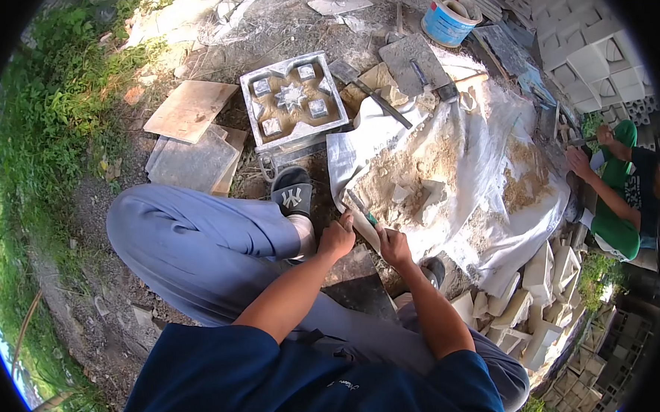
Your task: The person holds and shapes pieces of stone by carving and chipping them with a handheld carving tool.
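My right hand (395,248) is closed around the green handle (372,219) of a narrow tool with a dark, flat blade (357,202). The blade points up and left, lying along a pale cast piece (364,229) in front of my knees. Beside it, my left hand (337,238) is closed at the near left edge of this piece, thumb up, its fingers partly hidden. Just beyond both hands, a white cloth (486,214) carries crumbly sand-coloured material (414,166) and broken pale chunks.
A metal mould (250,90) with a star centre and square blocks stands ahead, left of a long dark bar (384,104) and a trowel (420,75). Flat boards (191,158) lie left. A blue bucket (445,25) stands behind. Pale cast pieces (518,313) and another person (622,191) are right.
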`<action>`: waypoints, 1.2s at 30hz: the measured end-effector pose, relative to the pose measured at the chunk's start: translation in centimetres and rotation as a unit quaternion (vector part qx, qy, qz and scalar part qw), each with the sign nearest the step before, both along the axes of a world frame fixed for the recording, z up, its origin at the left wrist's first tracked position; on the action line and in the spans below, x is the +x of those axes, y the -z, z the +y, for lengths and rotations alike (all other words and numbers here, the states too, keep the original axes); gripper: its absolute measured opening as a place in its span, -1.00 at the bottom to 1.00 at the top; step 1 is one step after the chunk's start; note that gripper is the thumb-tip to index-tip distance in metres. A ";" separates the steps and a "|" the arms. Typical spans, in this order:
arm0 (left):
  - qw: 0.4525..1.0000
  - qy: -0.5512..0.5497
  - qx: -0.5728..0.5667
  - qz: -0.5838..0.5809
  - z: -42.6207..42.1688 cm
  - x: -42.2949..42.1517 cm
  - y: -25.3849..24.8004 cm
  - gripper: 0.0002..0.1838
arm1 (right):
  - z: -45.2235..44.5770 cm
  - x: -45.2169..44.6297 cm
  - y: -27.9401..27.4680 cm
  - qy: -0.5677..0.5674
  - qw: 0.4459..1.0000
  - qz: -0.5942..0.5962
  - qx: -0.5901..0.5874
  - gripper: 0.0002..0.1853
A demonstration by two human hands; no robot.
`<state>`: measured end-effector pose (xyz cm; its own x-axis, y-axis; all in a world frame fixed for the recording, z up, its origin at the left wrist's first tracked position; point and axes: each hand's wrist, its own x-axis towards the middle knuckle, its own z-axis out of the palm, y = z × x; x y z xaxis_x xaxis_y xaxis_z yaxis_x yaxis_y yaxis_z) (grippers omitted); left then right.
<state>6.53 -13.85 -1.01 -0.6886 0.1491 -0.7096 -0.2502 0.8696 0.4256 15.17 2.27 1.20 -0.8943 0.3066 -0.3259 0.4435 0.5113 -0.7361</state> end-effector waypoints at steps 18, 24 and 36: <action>0.992 -0.037 -0.057 0.110 0.1 -0.7 -5.2 -0.36 | 0.2 -0.7 0.7 -0.002 0.997 -0.054 0.056 -0.45; 0.993 -0.038 -0.060 0.089 -0.1 -0.5 -4.8 -0.34 | 0.0 -1.7 -0.6 0.047 0.999 0.011 0.003 -0.37; 0.992 -0.036 -0.028 0.118 0.2 -0.4 -5.7 -0.38 | -0.6 -2.0 -0.7 0.057 0.998 0.032 -0.007 -0.45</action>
<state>6.17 -13.62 4.70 -0.8436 0.0583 -0.5338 -0.2125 0.8767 0.4315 13.20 1.63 1.95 -0.8734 0.4029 -0.2738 0.4493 0.4491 -0.7723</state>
